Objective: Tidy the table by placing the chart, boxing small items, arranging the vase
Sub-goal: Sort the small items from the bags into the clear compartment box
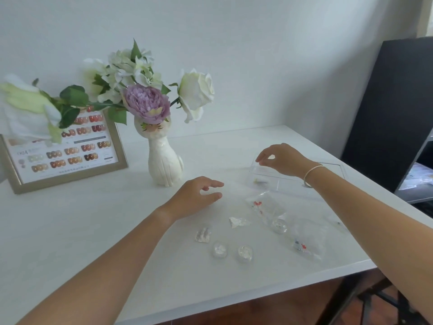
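A framed nail colour chart (70, 151) stands propped at the back left of the white table (93, 231). Beside it stands a white cat-shaped vase (164, 163) with white and purple flowers. A clear plastic box (276, 179) lies at the right. My right hand (281, 159) hovers over its far left corner, thumb and fingers pinched near the rim. My left hand (199, 195) hovers open above the table, holding nothing. Small clear round jars (244, 253), foil pieces (203, 235) and clear bags (267, 208) of tiny items lie scattered in front.
A black panel (393, 109) leans at the right beyond the table edge, with a shelf of papers (417, 177) below it. A white cloth (21, 118) sits behind the chart at far left. The wall runs close behind the table.
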{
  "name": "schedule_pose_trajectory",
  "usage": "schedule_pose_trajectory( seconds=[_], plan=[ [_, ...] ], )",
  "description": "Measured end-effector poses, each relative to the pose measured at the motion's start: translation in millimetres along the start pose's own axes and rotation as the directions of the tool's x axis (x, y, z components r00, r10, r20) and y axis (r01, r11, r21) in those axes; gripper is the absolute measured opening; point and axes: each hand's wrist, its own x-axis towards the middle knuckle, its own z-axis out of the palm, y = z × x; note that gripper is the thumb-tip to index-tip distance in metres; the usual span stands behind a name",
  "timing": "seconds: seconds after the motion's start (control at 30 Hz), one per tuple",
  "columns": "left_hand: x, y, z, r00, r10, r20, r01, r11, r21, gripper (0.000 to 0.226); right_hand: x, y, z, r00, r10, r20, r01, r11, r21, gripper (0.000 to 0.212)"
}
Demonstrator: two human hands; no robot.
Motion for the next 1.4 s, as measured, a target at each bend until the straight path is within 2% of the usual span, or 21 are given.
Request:
schedule_pose_trajectory(
  seconds=[0.07,0.13,0.23,0.37,0.7,0.97,1.13,1.4],
  plan=[
    [-2,-1,1,1.000,0.006,0.006,-0.006,1.000,0.012,0.026,-8,-3,1,0.995,-0.030,-0.096,0.033,0.999,0.034,0.015],
    [-4,-2,1,1.000,0.015,0.012,-0.015,1.000,0.022,0.027,-20,-10,2,0.992,-0.056,-0.114,0.068,0.992,0.106,0.013],
    [-6,-4,0,0.999,0.019,0.025,-0.020,0.999,0.037,0.027,-44,-24,10,0.989,-0.144,-0.036,0.148,0.973,0.179,0.013],
    [-10,-7,0,1.000,0.016,0.001,-0.017,0.999,0.048,0.026,-71,-40,30,0.954,-0.259,0.152,0.237,0.960,0.147,0.013],
    [-26,-13,-4,0.998,-0.007,-0.059,0.007,1.000,0.000,0.026,-82,-45,55,0.937,-0.241,0.252,0.213,0.968,0.133,0.034],
    [-50,-3,-8,0.994,0.071,-0.086,-0.072,0.997,-0.013,0.029,-77,-50,58,0.937,-0.190,0.292,0.156,0.978,0.138,0.029],
    [-63,4,-7,0.994,0.104,-0.045,-0.105,0.994,-0.015,0.027,-75,-53,57,0.937,-0.181,0.299,0.139,0.978,0.158,0.029],
    [-68,-2,-7,0.997,0.046,0.063,-0.049,0.997,0.056,0.028,-69,-53,54,0.950,-0.185,0.252,0.134,0.969,0.208,0.030]
  ],
)
